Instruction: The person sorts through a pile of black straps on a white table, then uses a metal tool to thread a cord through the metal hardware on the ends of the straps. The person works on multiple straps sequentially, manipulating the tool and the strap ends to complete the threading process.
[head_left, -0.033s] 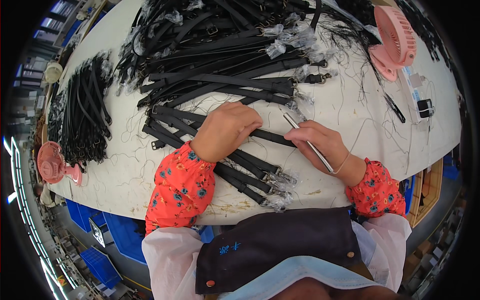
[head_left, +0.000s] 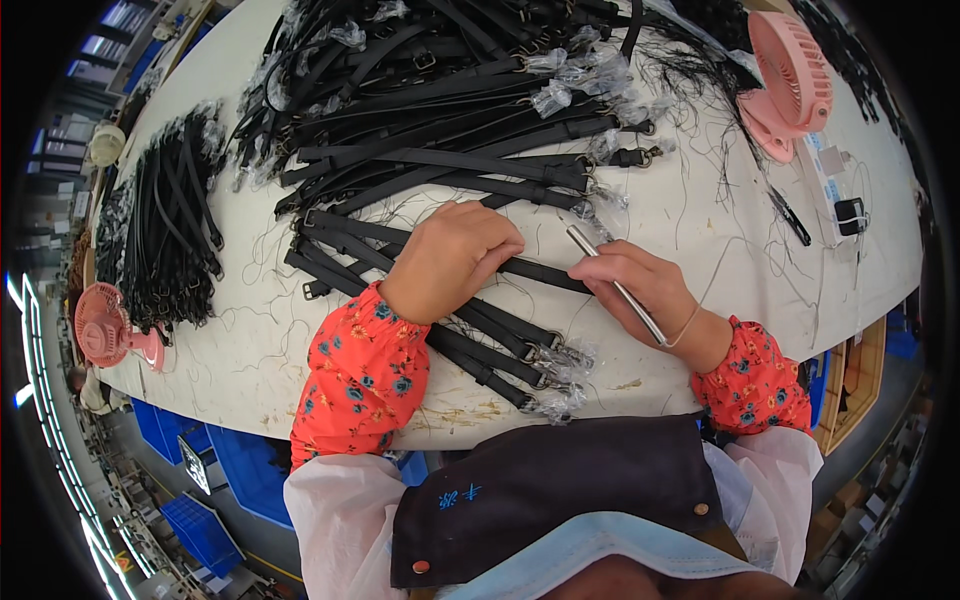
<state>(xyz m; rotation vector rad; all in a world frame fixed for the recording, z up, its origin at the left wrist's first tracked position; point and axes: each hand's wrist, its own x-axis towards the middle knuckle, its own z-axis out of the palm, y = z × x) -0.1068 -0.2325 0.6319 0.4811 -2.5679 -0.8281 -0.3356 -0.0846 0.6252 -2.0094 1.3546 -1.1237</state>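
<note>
On the white worktable (head_left: 700,215), scratched and strewn with loose black threads, the left hand (head_left: 450,260) lies palm down with its fingers pressed together, flattening a black strap (head_left: 540,273) that runs out at three o'clock toward the right hand (head_left: 645,290). That hand pinches a slim metal tool (head_left: 617,284) between thumb and fingers, its tip pointing to eleven o'clock just above the strap's end. Both forearms wear red floral sleeve covers (head_left: 362,375).

Below the left hand, toward five o'clock, a small bundle of straps with buckles (head_left: 520,355) wrapped in clear plastic lies near the table's front edge. At twelve o'clock a big heap of black straps (head_left: 440,100) covers the far half of the table, many ends bagged in clear film. A second, smaller pile of thin black straps (head_left: 165,225) sits at nine o'clock. A pink desk fan (head_left: 790,80) stands at two o'clock, and another pink fan (head_left: 105,335) at eight o'clock by the table's rim. A black pen (head_left: 790,215) and a small charger (head_left: 850,213) lie at three o'clock.

Beyond the table's edge, blue plastic crates (head_left: 200,525) stand on the workshop floor at seven o'clock.
</note>
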